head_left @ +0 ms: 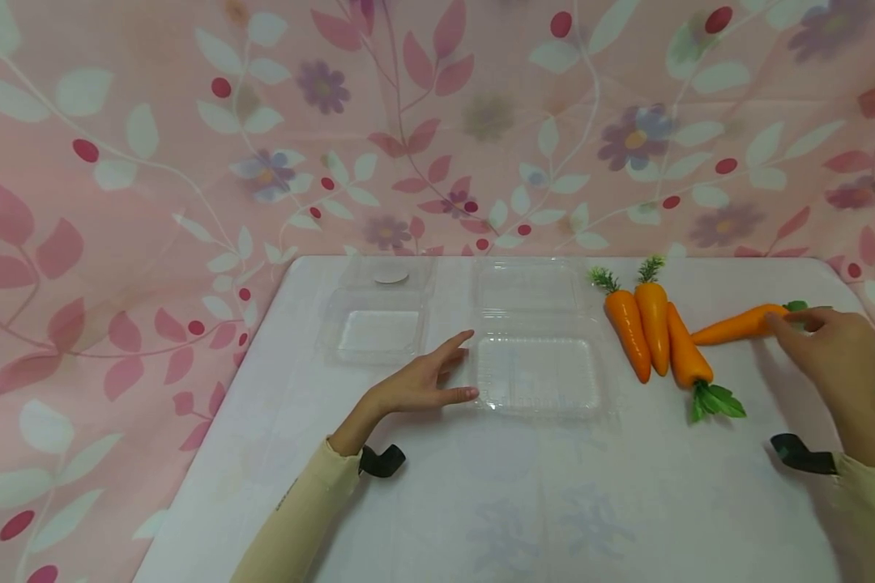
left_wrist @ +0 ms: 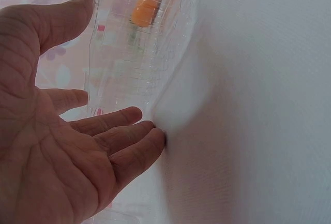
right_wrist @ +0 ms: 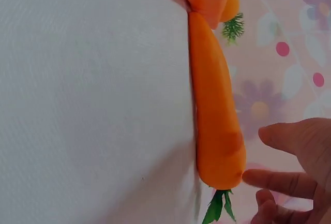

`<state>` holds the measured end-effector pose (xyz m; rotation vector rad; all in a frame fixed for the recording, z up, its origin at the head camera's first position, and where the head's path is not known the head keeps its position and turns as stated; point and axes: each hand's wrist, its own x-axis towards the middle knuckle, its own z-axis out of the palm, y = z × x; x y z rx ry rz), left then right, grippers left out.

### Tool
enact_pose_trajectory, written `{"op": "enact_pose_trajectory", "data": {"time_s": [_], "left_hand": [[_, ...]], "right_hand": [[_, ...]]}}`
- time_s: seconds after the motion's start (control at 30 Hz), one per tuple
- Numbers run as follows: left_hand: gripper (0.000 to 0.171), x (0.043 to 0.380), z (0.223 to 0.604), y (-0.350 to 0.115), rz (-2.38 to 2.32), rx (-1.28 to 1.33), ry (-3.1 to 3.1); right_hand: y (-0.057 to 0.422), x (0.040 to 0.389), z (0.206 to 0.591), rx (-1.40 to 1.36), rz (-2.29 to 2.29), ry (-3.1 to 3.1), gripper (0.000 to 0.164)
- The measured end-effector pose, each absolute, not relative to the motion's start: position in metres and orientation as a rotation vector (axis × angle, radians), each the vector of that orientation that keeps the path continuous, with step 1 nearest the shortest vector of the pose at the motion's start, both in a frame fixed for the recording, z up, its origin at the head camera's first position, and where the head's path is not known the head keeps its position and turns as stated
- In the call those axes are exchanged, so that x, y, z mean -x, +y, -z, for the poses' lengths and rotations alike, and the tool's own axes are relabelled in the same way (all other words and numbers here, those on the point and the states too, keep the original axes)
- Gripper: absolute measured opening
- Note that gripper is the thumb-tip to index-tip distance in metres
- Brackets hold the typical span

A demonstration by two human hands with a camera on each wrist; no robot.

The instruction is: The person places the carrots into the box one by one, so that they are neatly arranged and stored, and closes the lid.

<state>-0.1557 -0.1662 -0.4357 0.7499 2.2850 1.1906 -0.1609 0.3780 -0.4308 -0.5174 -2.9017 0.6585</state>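
Note:
My left hand (head_left: 423,385) is at the left side of a clear plastic clamshell box (head_left: 539,413) with its lid raised. Thumb and fingers are spread, the fingertips right at the box's edge. In the left wrist view the palm shows, and the box wall (left_wrist: 121,74) stands beyond the fingers. My right hand (head_left: 834,348) is over the leafy end of a single orange carrot (head_left: 740,324), which lies on the table pointing left. In the right wrist view an extended finger (right_wrist: 279,181) meets this carrot's thick end, while the thumb stays apart from it.
Three more carrots lie side by side right of the box: one at the left (head_left: 629,336), one in the middle (head_left: 652,324), one with broad leaves nearer me (head_left: 689,356). A second clear box (head_left: 379,356) stands at the left. A floral curtain (head_left: 437,121) hangs behind the white table (head_left: 539,502).

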Motion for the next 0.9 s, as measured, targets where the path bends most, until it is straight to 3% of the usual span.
{"op": "enact_pose_trajectory", "data": {"time_s": [0.17, 0.37, 0.9], "left_hand": [[0.093, 0.155, 0.436, -0.166, -1.185, -0.743, 2.289], [0.093, 0.156, 0.436, -0.166, -1.192, -0.750, 2.290], [0.094, 0.157, 0.437, -0.166, -1.203, -0.744, 2.278]], "right_hand": [[0.375, 0.164, 0.433, 0.596, -0.575, -2.956, 0.079], [0.370, 0.172, 0.435, 0.627, -0.540, -2.990, 0.092], [0.379, 0.184, 0.434, 0.593, -0.679, -3.120, 0.095]]}}
